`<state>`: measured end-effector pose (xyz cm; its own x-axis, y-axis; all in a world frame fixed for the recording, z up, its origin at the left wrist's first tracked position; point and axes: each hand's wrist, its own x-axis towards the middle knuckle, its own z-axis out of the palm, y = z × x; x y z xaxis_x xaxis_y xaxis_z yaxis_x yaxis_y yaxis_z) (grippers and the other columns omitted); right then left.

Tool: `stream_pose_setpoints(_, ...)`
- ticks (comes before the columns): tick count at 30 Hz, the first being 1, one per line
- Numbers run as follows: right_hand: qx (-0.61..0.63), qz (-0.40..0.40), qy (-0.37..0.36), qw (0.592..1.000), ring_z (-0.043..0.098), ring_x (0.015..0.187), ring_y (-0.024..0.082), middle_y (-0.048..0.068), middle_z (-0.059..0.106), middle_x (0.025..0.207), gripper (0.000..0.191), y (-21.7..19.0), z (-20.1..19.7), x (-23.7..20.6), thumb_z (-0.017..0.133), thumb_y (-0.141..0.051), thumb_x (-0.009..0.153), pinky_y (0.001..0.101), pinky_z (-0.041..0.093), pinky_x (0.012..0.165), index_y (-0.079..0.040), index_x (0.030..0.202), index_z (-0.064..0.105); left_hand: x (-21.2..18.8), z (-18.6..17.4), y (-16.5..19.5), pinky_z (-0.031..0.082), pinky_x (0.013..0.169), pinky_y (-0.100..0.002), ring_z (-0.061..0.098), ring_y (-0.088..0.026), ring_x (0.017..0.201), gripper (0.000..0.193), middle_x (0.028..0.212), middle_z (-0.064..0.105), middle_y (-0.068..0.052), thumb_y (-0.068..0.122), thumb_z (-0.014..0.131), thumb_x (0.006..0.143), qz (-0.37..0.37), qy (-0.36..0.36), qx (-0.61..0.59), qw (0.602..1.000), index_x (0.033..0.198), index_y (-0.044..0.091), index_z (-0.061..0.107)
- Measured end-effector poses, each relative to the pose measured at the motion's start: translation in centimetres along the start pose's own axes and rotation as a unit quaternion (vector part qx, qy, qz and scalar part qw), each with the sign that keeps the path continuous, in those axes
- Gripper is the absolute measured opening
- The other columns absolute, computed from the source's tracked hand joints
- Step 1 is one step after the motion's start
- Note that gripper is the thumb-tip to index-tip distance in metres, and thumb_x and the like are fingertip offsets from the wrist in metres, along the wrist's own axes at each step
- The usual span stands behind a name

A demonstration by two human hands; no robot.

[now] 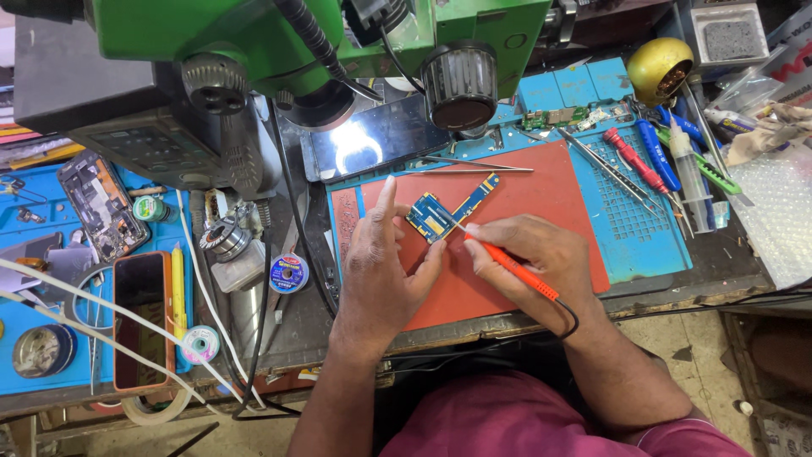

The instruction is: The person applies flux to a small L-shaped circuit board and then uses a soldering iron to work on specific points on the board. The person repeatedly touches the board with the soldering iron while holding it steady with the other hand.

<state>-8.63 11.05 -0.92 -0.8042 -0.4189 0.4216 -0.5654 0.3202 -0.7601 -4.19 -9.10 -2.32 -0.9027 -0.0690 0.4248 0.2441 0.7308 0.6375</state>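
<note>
Two bare forearms, no sleeves reaching wrists. Left hand (pixel 382 269) and right hand (pixel 541 258) bare: no gloves, rings, watch visible. Magenta-maroon shirt across torso, short sleeve at right upper arm.

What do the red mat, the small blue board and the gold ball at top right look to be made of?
Red mat: likely silicone or rubber, matte and flat with no glare. Blue board: rigid circuit board, lacquered blue with metal parts showing. Gold ball: seemingly metal or metallic-coated, glossy with a bright highlight. The hands work at the board.
</note>
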Motion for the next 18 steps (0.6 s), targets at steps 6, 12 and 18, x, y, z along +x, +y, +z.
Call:
stream_pose_setpoints(6, -0.005, 0.001, 0.002, 1.000, 0.075, 0.082, 0.019, 0.010, 0.077, 0.095, 0.022, 0.01, 0.14, -0.07, 0.079, -0.007, 0.086, 0.0288, 0.059, 0.071, -0.003, 0.107, 0.076, -0.06, 0.02, -0.07, 0.051, 0.079, -0.036, 0.057, -0.020, 0.086, 0.095, 0.111, 0.064, -0.008, 0.015, 0.087, 0.081, 0.002, 0.001, 0.003, 1.000, 0.156, -0.004, 0.033)
stream_pose_setpoints(12, -0.008, -0.002, 0.001, 1.000, 0.075, 0.083, 0.019, 0.010, 0.077, 0.096, 0.023, 0.04, 0.16, -0.05, 0.079, -0.007, 0.085, 0.0287, 0.059, 0.072, -0.003, 0.108, 0.075, -0.15, 0.00, -0.11, 0.051, 0.080, -0.036, 0.057, -0.020, 0.087, 0.094, 0.112, 0.064, -0.008, 0.015, 0.087, 0.081, 0.003, 0.004, -0.003, 1.000, 0.155, -0.005, 0.033)
stream_pose_setpoints(18, 0.001, -0.001, -0.005, 1.000, 0.075, 0.083, 0.018, 0.010, 0.078, 0.095, 0.023, -0.02, 0.13, -0.04, 0.078, -0.006, 0.086, 0.0293, 0.059, 0.073, -0.002, 0.108, 0.075, -0.16, -0.03, -0.08, 0.051, 0.080, -0.037, 0.057, -0.020, 0.086, 0.095, 0.112, 0.064, -0.008, 0.015, 0.087, 0.080, 0.000, 0.001, -0.001, 1.000, 0.156, -0.005, 0.033)
